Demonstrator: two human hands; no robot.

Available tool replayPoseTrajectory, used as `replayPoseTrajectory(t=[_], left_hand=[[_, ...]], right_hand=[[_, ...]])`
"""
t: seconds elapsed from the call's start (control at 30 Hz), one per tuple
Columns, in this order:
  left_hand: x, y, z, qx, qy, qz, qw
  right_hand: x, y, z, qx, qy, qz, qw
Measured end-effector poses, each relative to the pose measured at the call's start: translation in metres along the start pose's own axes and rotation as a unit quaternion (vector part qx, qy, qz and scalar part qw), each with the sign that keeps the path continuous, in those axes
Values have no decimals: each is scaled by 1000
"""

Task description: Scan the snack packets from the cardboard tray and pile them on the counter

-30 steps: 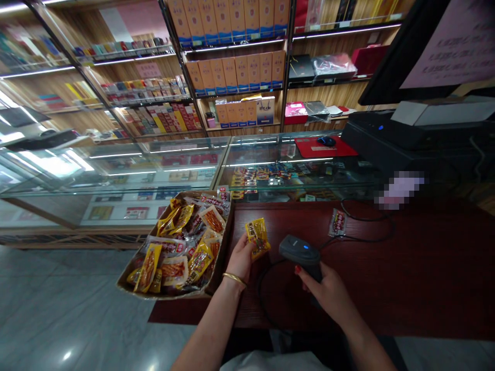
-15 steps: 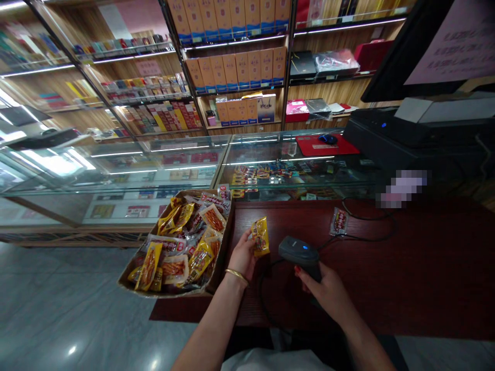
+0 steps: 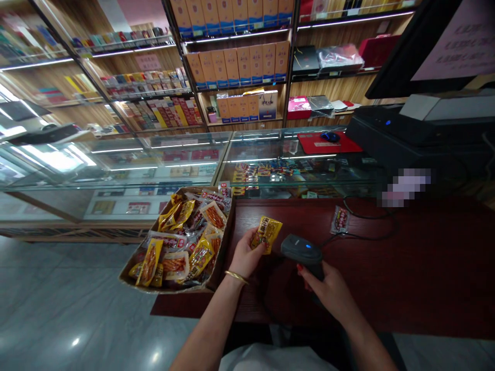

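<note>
Between the thumb and fingers of my left hand is a yellow snack packet, its printed face turned up toward me. My right hand grips a dark barcode scanner by its handle; a blue light glows on top. The scanner's head points left at the packet, with a small gap between them. Left of my hands, a cardboard box holds many yellow and clear snack packets. One dark red snack packet in clear wrap lies alone on the brown desk.
Behind the desk runs a glass display counter with a red mouse pad and a mouse on it. A monitor stands at upper right. The scanner's black cable loops across the desk. Stocked shelves line the wall.
My left hand has turned the yellow packet from upright to tilted right, showing its face more. The scanner has stayed nearly in place in my right hand.
</note>
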State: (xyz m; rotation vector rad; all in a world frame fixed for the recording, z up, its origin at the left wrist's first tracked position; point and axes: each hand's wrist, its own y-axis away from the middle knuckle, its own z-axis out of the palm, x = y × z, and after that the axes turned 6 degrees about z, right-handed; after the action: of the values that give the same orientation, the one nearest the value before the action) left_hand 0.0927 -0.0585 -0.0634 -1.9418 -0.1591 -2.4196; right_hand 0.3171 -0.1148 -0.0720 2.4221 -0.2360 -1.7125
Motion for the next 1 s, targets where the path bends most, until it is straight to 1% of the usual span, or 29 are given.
replayPoseTrajectory(t=[0.07,0.13,0.2,0.27,0.33,0.4,0.47,0.53,0.6,0.67,0.73,0.8,0.87,0.93,1.0], left_hand=[[-1,-1,0,1,-13,2,1000],[-2,0,0,2,-4,-4,1000],[-2,1,-1,6,43,-28,999],[0,2,-3,1,126,-82,989],[5,3,-7,-28,231,-154,960],[10,4,-11,-68,325,-215,918],[13,5,-13,-91,387,-244,885],[13,6,-14,-97,411,-245,873],[13,7,-14,-99,413,-237,874],[11,7,-13,-90,388,-238,886],[10,5,-13,-55,340,-242,907],[9,3,-13,-5,290,-235,928],[7,2,-13,27,262,-227,938],[5,2,-13,32,254,-223,941],[3,2,-14,21,253,-224,941]], right_hand=[[0,0,0,0,2,-2,1000],[0,0,0,1,3,-4,1000],[0,0,0,3,4,-5,1000],[0,1,-1,5,4,-5,1000],[1,2,-1,6,2,-6,1000],[0,3,-1,5,1,-8,1000],[-1,4,-1,2,2,-9,1000],[-3,5,0,0,3,-5,1000],[-5,6,1,0,2,-4,1000],[-7,6,1,1,5,-8,1000],[-6,6,1,1,10,-14,1000],[-5,5,0,2,8,-13,1000],[-3,5,0,1,2,-11,1000],[-2,4,-1,1,0,-8,1000],[-3,4,-1,0,4,-8,1000]])
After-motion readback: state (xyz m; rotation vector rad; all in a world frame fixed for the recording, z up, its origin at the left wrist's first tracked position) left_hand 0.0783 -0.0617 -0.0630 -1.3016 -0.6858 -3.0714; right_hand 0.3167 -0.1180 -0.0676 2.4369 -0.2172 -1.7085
